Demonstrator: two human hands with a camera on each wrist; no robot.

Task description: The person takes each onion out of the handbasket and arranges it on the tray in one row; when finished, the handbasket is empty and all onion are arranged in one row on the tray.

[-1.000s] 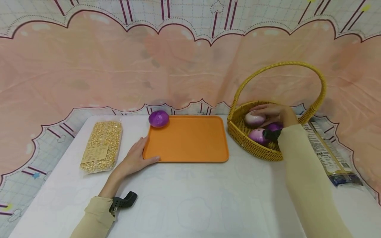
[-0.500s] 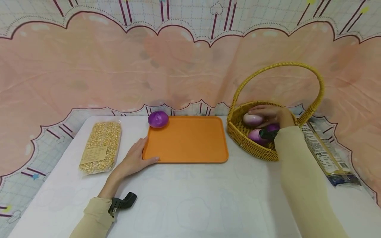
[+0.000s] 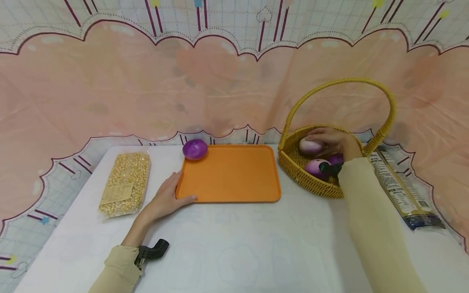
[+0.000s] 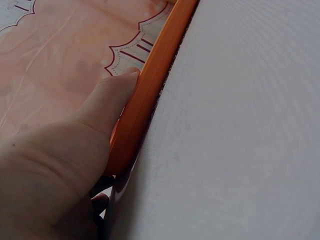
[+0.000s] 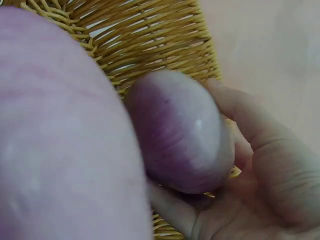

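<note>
My right hand (image 3: pixel 331 140) reaches into a yellow wicker basket (image 3: pixel 300 175) and grips a pale purple onion (image 3: pixel 309 146). In the right wrist view, thumb and fingers curl round this onion (image 5: pixel 180 132), while a second, larger-looking onion (image 5: pixel 60 130) fills the left side. In the head view that other onion (image 3: pixel 316 167) and a darker purple one (image 3: pixel 336 158) lie nearer the front of the basket. My left hand (image 3: pixel 170 195) holds the near left corner of an orange tray (image 3: pixel 231 175), thumb (image 4: pixel 120 87) along its front rim, fingers at the left side.
A shiny dark purple onion (image 3: pixel 195 149) sits at the tray's far left corner. A clear bag of corn kernels (image 3: pixel 126 183) lies on the left of the white table (image 3: pixel 234 252). Right of the basket lies a printed packet (image 3: pixel 406 189). The basket's tall handle (image 3: pixel 351 80) arches above my right hand.
The head view has tilted and shifted slightly. My right hand stays on the pale onion in the basket, and my left hand stays at the tray's corner.
</note>
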